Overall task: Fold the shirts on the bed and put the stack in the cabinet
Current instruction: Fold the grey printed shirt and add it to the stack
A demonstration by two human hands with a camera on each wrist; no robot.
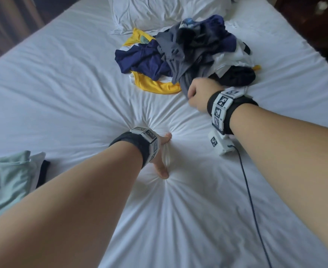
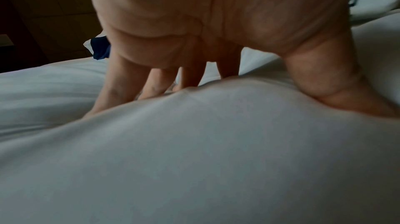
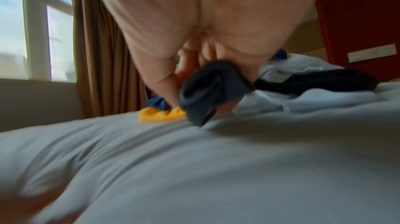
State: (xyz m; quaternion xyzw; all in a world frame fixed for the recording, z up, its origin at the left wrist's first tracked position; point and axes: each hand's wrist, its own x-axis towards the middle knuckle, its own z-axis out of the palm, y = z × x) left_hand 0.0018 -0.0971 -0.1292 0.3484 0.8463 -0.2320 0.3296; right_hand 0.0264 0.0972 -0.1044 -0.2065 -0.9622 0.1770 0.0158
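Observation:
A loose pile of shirts lies on the white bed (image 1: 62, 84): a grey shirt (image 1: 190, 68) on top, a navy one (image 1: 140, 60), a yellow one (image 1: 159, 87), with white and black pieces (image 1: 236, 76) at the right. My right hand (image 1: 193, 93) grips the near edge of the grey shirt; the right wrist view shows its fingers (image 3: 188, 66) curled round a bunch of the grey cloth (image 3: 207, 94). My left hand (image 1: 166, 154) presses flat on the sheet nearer to me, with straight fingers (image 2: 151, 82) and thumb spread, holding nothing.
A folded stack topped by a pale green shirt (image 1: 4, 180) lies at the bed's near left. A white pillow (image 1: 159, 10) sits behind the pile. Dark wooden furniture (image 1: 314, 26) stands at the far right, a curtain (image 1: 8, 20) and a window (image 3: 49, 30) at the left. A cable (image 1: 250, 200) trails from my right wrist.

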